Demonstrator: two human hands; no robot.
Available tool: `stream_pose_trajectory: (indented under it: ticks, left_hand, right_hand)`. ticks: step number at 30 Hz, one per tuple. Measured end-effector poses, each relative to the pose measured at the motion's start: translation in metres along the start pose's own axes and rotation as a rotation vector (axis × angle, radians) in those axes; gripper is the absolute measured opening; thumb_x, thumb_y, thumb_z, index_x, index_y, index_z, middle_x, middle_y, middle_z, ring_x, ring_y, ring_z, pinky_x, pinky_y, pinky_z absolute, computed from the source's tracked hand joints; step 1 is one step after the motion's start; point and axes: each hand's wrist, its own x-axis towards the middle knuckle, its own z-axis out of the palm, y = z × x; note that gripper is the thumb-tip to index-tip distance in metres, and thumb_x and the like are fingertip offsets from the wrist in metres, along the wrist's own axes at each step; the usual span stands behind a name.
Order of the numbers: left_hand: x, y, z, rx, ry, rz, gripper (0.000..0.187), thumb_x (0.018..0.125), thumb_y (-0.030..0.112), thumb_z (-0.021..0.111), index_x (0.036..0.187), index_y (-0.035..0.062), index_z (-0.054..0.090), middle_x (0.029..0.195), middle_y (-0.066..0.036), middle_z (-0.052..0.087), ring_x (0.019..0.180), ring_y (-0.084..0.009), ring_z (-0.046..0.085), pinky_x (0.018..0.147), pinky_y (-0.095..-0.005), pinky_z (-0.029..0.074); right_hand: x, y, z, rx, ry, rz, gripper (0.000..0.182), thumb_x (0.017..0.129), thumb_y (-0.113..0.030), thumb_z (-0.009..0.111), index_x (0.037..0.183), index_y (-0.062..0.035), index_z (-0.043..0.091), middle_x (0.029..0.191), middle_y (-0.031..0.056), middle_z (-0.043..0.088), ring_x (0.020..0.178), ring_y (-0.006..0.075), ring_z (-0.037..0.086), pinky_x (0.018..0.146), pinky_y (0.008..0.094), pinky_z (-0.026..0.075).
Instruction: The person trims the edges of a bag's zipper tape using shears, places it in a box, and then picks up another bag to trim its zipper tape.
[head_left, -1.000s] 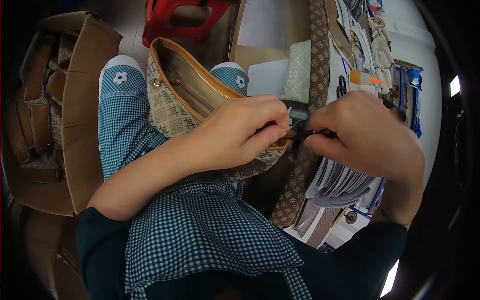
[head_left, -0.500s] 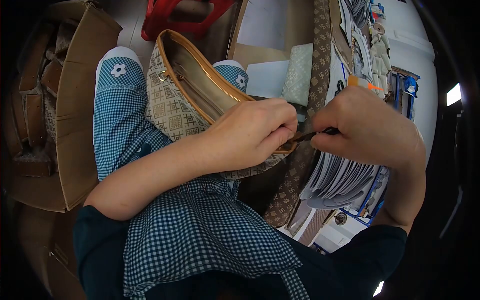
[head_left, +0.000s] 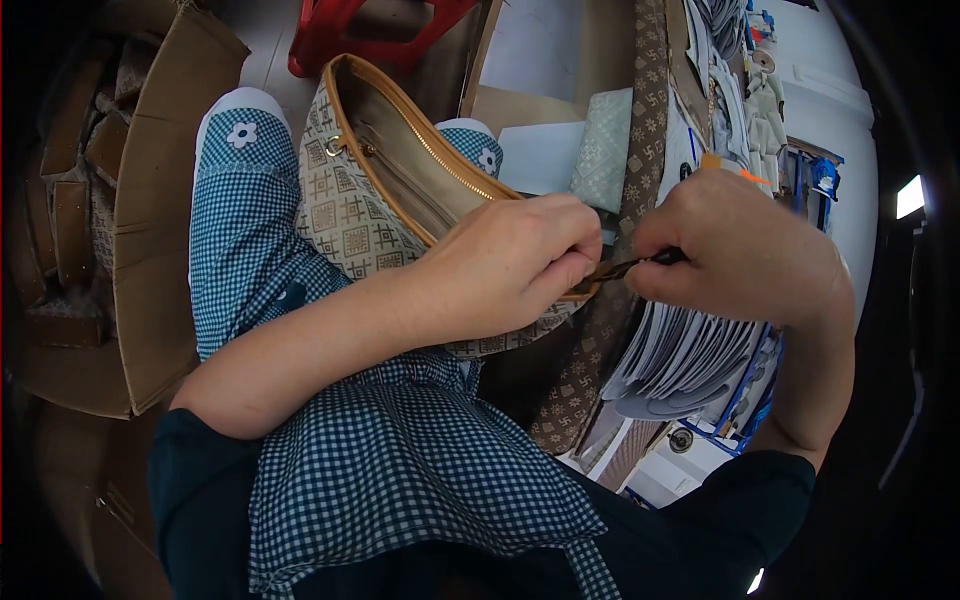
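A beige handbag (head_left: 355,222) with a brown square pattern, tan trim and an unzipped gold zipper lies across my lap, its lined inside showing. My left hand (head_left: 520,262) is closed on the bag's right end, thumb and forefinger pinching the tan edge; the hand covers that part of the bag. Opposite it, my right hand (head_left: 725,245) is closed round a slim dark tool (head_left: 622,268) with a black end in the fist. The tool's tip meets the bag's edge beside my left fingertips. Its exact kind cannot be made out.
On the left stands an open cardboard box (head_left: 180,210) holding brown patterned pieces. A red stool (head_left: 375,35) is at the top. Along the right runs a table edge with brown patterned cloth (head_left: 648,120), with stacked grey sheets (head_left: 685,355) and a blue rack beyond.
The view has shifted slightly. Both hands keep nearly the same place at the bag's end, and the right hand has turned a little with the tool.
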Motion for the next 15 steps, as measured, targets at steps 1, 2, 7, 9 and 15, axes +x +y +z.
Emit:
stream_pose_trajectory:
  ticks: [1, 2, 7, 9, 15]
  left_hand:
    - [0.0, 0.0, 0.001, 0.001, 0.003, 0.002, 0.009, 0.088, 0.009, 0.06, 0.087, 0.0014, 0.056, 0.085, -0.016, 0.059, 0.08, -0.0365, 0.062, 0.069, -0.0425, 0.05]
    - [0.0, 0.0, 0.001, 0.009, -0.004, -0.005, 0.007, 0.088, 0.008, 0.06, 0.089, 0.0018, 0.056, 0.085, -0.014, 0.059, 0.08, -0.0328, 0.061, 0.07, -0.0397, 0.049]
    - [-0.002, -0.001, 0.0, 0.022, -0.013, -0.009, 0.006, 0.087, 0.006, 0.062, 0.091, 0.0025, 0.058, 0.086, -0.01, 0.059, 0.079, -0.0256, 0.062, 0.069, -0.0339, 0.049]
    - [-0.002, 0.0, -0.001, 0.024, 0.024, -0.014, 0.007, 0.087, 0.007, 0.061, 0.089, 0.0015, 0.057, 0.084, -0.012, 0.059, 0.077, -0.0309, 0.061, 0.067, -0.038, 0.049]
    - [-0.008, 0.002, -0.006, -0.147, 0.1, -0.245, 0.009, 0.091, 0.009, 0.06, 0.094, 0.0003, 0.058, 0.078, -0.008, 0.059, 0.07, -0.019, 0.06, 0.062, -0.0321, 0.047]
  right_hand:
    - [0.0, 0.001, 0.001, -0.005, 0.023, -0.016, 0.023, 0.081, -0.016, 0.063, 0.067, 0.0023, 0.069, 0.054, 0.0147, 0.058, 0.05, 0.0258, 0.059, 0.058, 0.0371, 0.05]
    - [0.002, 0.002, 0.003, -0.011, 0.046, -0.033, 0.02, 0.079, -0.014, 0.064, 0.067, 0.002, 0.067, 0.055, 0.0141, 0.058, 0.049, 0.0262, 0.058, 0.056, 0.037, 0.048]
    - [0.005, 0.004, 0.009, -0.013, 0.11, -0.067, 0.017, 0.076, -0.012, 0.065, 0.065, 0.0015, 0.065, 0.054, 0.0125, 0.057, 0.048, 0.0263, 0.056, 0.053, 0.0359, 0.045]
    - [0.004, 0.007, 0.01, -0.01, 0.133, -0.105, 0.017, 0.076, -0.012, 0.065, 0.065, 0.0017, 0.065, 0.054, 0.0122, 0.056, 0.048, 0.0263, 0.056, 0.053, 0.0355, 0.045]
    - [-0.003, 0.022, 0.034, 0.211, 0.393, -0.157, 0.024, 0.084, -0.019, 0.065, 0.073, 0.0024, 0.069, 0.059, 0.0145, 0.059, 0.053, 0.0233, 0.061, 0.057, 0.0359, 0.049]
